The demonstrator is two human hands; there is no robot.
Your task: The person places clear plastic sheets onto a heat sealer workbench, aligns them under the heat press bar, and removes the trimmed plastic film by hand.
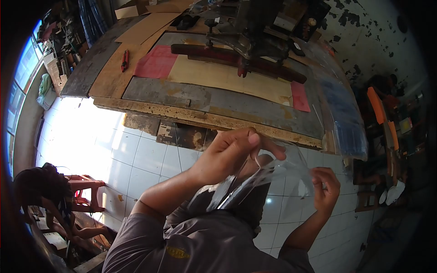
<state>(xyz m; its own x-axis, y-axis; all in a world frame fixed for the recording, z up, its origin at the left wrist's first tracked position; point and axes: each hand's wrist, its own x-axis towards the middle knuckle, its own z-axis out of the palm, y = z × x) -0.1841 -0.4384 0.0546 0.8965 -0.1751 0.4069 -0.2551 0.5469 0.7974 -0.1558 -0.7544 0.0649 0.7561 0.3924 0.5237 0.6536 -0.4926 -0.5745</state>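
A clear plastic sheet (291, 169) hangs between my two hands, bent and shiny, in front of my lap. My left hand (232, 152) pinches its left part between thumb and fingers, close to the workbench's front edge. At the sheet's right edge, my right hand (325, 185) has its fingers curled closed on the plastic. Through the film I see my dark trousers and the floor tiles.
Ahead stands a workbench (173, 96) with a press (241, 54) above a yellow sheet (218, 78) and pink pieces. A red cutter (124, 61) lies left, clear plastic sheets (339, 116) right. Another person (50, 195) sits low left beside a red stool (86, 184).
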